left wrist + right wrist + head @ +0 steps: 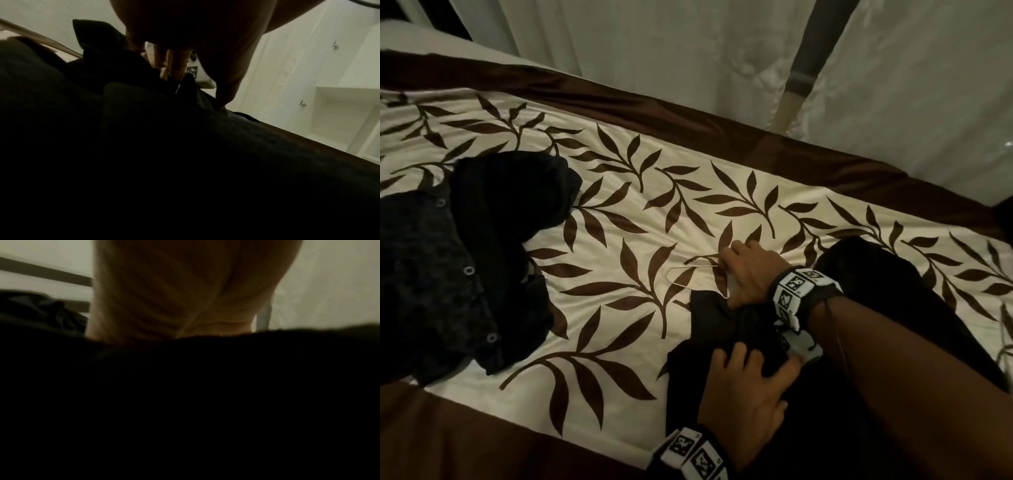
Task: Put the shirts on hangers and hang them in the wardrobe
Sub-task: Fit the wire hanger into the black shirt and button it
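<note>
We see two hands at work on a bed whose cover (619, 212) is cream with dark brown leaves and a brown border. We count two dark shirts on it and one hanger. The black shirt (726, 329) lies bunched at the near right of the cover, under both hands; in the left wrist view it fills the lower part of the picture (144, 129) as dark cloth, and in the right wrist view it does the same (185, 394). The right hand (748, 274) reaches across from the right, its fingers curled down onto the neck of the hanger (690, 274), a thin wire one whose hook pokes out to the left over the cover; the hand grips it where it meets the shirt's top edge. From the right wrist view (185, 288) we see only the back of the palm, blurred, so the fingers cannot be judged there. The left hand (744, 387) lies on the black shirt nearer to us, fingers bent and pressing into the cloth, bunching a fold of it; the left wrist view shows its fingers (179, 65) dug into the fabric. The second shirt (458, 260), dark with a row of buttons, lies crumpled at the far left, well apart from the hands. Each wrist wears one band with black and white square markers. Pale curtains (688, 51) hang beyond the bed.
</note>
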`<move>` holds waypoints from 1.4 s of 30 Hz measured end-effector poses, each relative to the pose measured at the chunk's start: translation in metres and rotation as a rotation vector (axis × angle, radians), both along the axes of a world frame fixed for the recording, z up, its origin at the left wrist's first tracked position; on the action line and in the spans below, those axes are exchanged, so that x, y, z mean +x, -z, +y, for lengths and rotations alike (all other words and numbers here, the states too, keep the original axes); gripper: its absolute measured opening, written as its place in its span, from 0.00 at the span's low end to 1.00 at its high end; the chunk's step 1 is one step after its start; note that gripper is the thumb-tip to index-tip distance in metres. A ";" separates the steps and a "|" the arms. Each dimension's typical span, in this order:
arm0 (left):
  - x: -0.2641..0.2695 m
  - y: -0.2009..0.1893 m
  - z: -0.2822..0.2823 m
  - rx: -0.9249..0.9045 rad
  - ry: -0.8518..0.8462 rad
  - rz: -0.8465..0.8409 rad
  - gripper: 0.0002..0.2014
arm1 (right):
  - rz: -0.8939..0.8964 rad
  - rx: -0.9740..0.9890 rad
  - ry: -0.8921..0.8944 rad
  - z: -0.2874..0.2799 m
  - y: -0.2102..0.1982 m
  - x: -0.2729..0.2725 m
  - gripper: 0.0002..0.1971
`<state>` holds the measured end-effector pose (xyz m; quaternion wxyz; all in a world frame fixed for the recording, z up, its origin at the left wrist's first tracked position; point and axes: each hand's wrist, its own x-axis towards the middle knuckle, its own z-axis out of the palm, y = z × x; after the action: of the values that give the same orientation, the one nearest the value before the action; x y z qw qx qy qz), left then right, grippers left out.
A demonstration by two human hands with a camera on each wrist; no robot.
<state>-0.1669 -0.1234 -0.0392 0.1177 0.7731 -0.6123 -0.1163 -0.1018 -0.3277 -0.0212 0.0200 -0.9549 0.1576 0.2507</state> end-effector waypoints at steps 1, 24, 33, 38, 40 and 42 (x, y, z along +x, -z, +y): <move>0.000 0.000 0.000 0.006 -0.009 -0.009 0.36 | -0.010 -0.039 -0.015 0.000 -0.004 0.001 0.44; 0.036 0.015 -0.002 -0.138 -0.214 0.103 0.18 | -0.119 0.091 0.552 -0.054 0.008 -0.024 0.37; 0.038 0.017 0.002 -0.196 -0.198 0.187 0.15 | -0.526 -0.052 0.534 -0.070 -0.011 -0.029 0.08; 0.060 -0.010 -0.015 -0.224 -0.412 0.450 0.12 | -1.083 0.656 0.891 -0.112 -0.083 -0.037 0.03; 0.074 -0.026 -0.026 -0.355 -0.559 0.521 0.09 | -1.230 0.883 0.921 -0.117 -0.124 -0.052 0.06; 0.095 -0.039 -0.038 -0.392 -0.710 0.583 0.09 | -1.380 1.055 0.940 -0.115 -0.164 -0.077 0.09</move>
<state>-0.0719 -0.1617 0.0001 0.4595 0.8325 -0.2632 -0.1631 -0.1788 -0.4426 0.1428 0.6284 -0.6004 0.3428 -0.3565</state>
